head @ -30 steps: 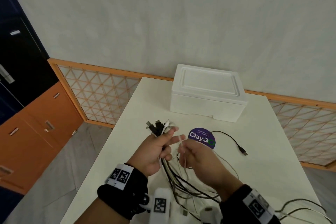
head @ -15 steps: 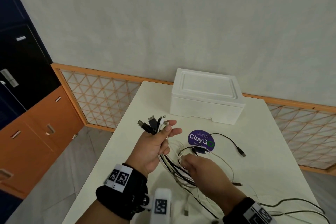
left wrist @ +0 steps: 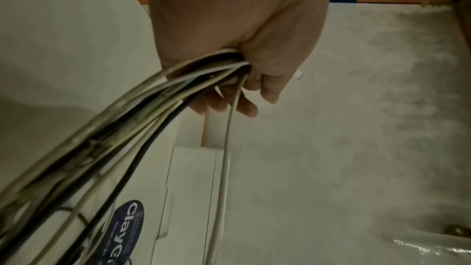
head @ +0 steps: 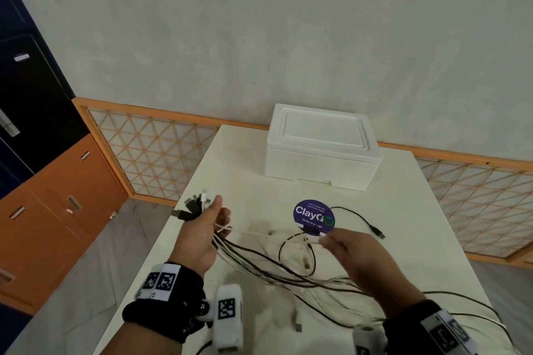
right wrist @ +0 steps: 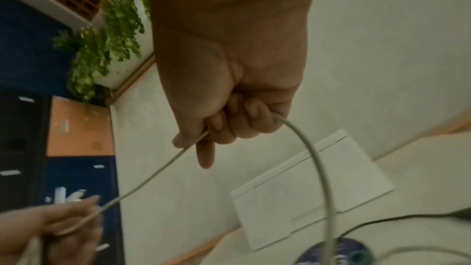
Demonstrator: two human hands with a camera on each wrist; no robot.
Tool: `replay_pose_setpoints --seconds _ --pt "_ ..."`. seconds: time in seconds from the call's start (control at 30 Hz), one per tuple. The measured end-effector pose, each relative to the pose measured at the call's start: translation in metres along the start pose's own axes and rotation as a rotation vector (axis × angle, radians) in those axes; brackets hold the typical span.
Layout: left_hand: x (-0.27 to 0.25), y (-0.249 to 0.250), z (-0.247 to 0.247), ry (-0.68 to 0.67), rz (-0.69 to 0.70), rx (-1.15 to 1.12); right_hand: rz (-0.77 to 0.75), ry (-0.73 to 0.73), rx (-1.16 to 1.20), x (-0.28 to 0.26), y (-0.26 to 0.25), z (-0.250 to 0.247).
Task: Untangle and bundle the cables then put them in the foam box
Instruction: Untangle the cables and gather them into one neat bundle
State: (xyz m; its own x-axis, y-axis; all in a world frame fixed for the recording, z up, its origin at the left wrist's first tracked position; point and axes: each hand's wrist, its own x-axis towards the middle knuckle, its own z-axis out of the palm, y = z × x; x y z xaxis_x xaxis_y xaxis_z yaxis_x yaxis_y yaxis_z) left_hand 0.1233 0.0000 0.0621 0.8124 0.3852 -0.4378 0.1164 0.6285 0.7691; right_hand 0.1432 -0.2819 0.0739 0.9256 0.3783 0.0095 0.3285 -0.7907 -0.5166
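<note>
Head view shows the left hand (head: 199,236) gripping the black and white cables (head: 259,262) at centre frame while right-hand fingers (head: 327,242) pinch one thin white cable (head: 259,234), best drawn out slowly toward the closed white foam box (head: 320,144).

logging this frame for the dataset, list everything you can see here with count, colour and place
cables: several, count unclear, black and white, ends bunched in the left hand, rest trailing over the table
white cable: one, stretched between both hands
foam box: one, white, lid on, far end of the table
sticker: one, round, purple, on the table before the box
table: one, white
cabinets: orange, at left
left hand: grips the cable ends
right hand: fingers curled round the white cable
</note>
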Motion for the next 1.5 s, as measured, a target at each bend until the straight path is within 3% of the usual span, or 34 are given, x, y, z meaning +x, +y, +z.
replay_pose_setpoints --seconds 0.13,0.2,0.4,0.47,0.57,0.73,0.9,1.03,1.13,1.23,1.27,1.33,1.4,1.5 --pt "0.001 0.003 -0.008 -0.027 -0.051 -0.182 0.264 -0.064 -0.327 -0.011 0.033 0.000" --pt "0.001 0.008 -0.010 -0.048 -0.041 -0.199 0.291 -0.020 -0.313 -0.012 0.041 -0.004" --pt "-0.001 0.006 -0.006 -0.166 -0.135 -0.169 0.187 0.217 0.774 -0.002 0.014 -0.005" --pt "-0.005 0.002 0.000 -0.203 -0.155 -0.106 0.077 0.232 1.002 0.008 -0.008 -0.012" --pt "-0.007 -0.001 0.004 -0.176 -0.132 0.013 -0.088 0.260 1.103 0.021 -0.040 -0.038" --pt "-0.006 0.001 -0.002 -0.147 -0.082 0.111 -0.286 0.190 0.971 0.027 -0.066 -0.078" --pt "-0.036 0.006 0.037 -0.463 0.098 0.244 -0.216 0.107 0.640 0.046 -0.099 -0.057" --pt "-0.048 0.001 0.068 -0.636 0.149 0.456 -0.251 0.072 0.696 0.050 -0.127 -0.052" --pt "-0.049 -0.008 0.073 -0.638 0.147 0.554 -0.338 0.140 0.782 0.050 -0.139 -0.062" --pt "-0.044 -0.006 0.070 -0.555 0.157 0.392 -0.271 0.163 0.812 0.056 -0.115 -0.056" --pt "-0.043 -0.002 0.070 -0.546 0.158 0.304 -0.208 0.114 0.728 0.058 -0.102 -0.049" --pt "-0.043 0.008 0.073 -0.586 0.138 0.154 -0.128 -0.136 0.489 0.055 -0.081 -0.029" --pt "-0.043 0.015 0.076 -0.635 0.171 0.137 -0.162 -0.349 0.223 0.051 -0.068 -0.007" --pt "-0.042 0.016 0.076 -0.618 0.196 0.180 -0.178 -0.368 0.146 0.047 -0.067 0.001"
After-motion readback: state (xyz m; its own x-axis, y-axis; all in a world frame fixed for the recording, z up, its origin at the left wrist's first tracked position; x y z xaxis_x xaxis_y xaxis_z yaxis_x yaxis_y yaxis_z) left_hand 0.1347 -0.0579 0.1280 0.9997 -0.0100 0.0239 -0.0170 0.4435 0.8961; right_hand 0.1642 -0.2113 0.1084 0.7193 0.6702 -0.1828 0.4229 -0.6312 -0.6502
